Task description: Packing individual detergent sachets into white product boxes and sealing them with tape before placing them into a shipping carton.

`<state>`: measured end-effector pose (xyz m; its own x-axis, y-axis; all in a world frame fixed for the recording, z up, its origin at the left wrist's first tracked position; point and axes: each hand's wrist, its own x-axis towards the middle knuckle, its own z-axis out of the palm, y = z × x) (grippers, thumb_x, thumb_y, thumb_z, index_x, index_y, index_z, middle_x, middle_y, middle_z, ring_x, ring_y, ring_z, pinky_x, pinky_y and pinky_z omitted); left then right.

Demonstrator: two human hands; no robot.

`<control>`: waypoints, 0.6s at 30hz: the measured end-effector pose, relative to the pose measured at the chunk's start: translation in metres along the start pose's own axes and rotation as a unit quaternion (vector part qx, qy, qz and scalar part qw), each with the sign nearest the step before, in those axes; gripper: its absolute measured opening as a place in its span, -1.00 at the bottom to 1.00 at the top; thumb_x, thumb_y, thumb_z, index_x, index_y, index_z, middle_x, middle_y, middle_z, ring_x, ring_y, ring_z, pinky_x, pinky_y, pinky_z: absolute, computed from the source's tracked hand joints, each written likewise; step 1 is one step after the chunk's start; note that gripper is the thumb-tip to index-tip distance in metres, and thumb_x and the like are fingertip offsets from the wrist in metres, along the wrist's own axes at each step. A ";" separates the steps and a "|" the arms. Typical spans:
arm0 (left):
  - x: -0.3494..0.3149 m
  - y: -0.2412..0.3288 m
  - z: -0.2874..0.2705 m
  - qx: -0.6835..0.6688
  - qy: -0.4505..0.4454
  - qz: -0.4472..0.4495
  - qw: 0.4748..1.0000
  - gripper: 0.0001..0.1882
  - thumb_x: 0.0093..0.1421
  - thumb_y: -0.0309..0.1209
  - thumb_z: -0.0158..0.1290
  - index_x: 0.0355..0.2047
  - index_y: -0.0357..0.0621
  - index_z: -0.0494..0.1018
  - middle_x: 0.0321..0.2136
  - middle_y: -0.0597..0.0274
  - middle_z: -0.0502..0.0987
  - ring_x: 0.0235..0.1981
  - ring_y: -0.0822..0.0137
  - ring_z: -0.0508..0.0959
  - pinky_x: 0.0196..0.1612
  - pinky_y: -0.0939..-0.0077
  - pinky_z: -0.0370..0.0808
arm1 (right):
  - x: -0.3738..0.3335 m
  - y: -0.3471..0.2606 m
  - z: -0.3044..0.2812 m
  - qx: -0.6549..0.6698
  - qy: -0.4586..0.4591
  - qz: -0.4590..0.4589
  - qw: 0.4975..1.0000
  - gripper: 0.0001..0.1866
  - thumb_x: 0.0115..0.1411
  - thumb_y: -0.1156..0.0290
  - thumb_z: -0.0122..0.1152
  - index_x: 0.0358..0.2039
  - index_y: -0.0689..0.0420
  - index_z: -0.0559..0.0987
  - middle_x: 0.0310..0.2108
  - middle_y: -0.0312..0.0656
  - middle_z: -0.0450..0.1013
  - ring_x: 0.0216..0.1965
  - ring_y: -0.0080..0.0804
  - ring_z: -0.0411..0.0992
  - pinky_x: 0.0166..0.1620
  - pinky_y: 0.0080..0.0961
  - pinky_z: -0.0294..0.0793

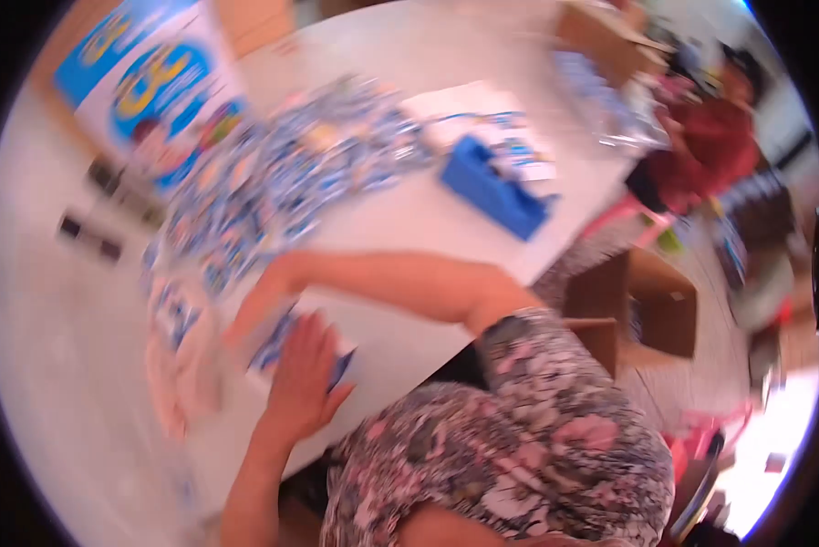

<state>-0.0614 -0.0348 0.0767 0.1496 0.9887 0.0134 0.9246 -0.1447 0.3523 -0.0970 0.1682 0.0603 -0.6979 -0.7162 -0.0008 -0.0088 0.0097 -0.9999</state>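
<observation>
My left hand [305, 378] lies flat with fingers stretched over a small white-and-blue printed packet [341, 367] near the table's edge. My right hand [262, 299] reaches across to the packet's far side; motion smears its fingers, so its grip cannot be made out. Beyond both hands spreads a large heap of small shiny packets [291, 169] in blue, white and orange. Left of the hands is a blurred pale pink, limp thing [186, 356] with some blue print, perhaps plastic film or cloth.
A blue tape dispenser [493, 190] stands on the white table [387, 219] beside white printed sheets [473, 98]. A blue-and-white printed box [154, 87] and dark small objects [90, 235] lie far left. To the right are an open carton [642, 301] and a person in red [715, 146].
</observation>
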 end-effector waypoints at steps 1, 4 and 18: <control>-0.011 0.000 -0.001 -0.005 -0.001 -0.015 1.000 -0.15 0.25 -0.13 0.05 0.35 -0.41 -0.03 0.39 -0.32 -0.08 0.44 -0.20 -0.10 0.43 -0.01 -0.14 | 0.005 -0.040 0.023 -0.023 -0.047 0.143 0.988 -0.29 0.33 -0.18 0.00 0.22 0.18 0.43 0.17 -0.24 0.40 0.11 -0.44 0.34 0.20 -0.41 0.28; -0.013 0.018 -0.011 -0.016 -0.011 -0.053 0.998 -0.18 0.22 -0.17 0.08 0.34 -0.37 0.04 0.36 -0.31 0.04 0.41 -0.21 -0.02 0.42 0.05 -0.10 | 0.006 -0.019 0.049 -0.060 -0.040 0.160 0.984 -0.34 0.28 -0.22 0.00 0.20 -0.03 0.45 0.22 -0.27 0.36 0.16 -0.36 0.32 0.19 -0.34 0.29; -0.060 0.023 0.023 0.058 0.041 0.237 0.969 -0.44 0.08 -0.33 0.18 0.08 -0.32 0.42 0.18 -0.27 0.35 0.28 -0.23 0.28 0.31 -0.18 0.15 | -0.012 0.004 0.071 -0.448 0.118 0.024 0.886 -0.28 0.30 -0.35 -0.30 0.30 -0.22 0.35 0.43 -0.39 0.08 0.45 -0.32 -0.06 0.37 0.13 -0.15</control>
<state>-0.0414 -0.0983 0.0625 0.5434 0.8090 0.2241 0.7924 -0.5825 0.1810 -0.0374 0.1270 0.0551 -0.8421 -0.5352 0.0663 -0.4667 0.6615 -0.5871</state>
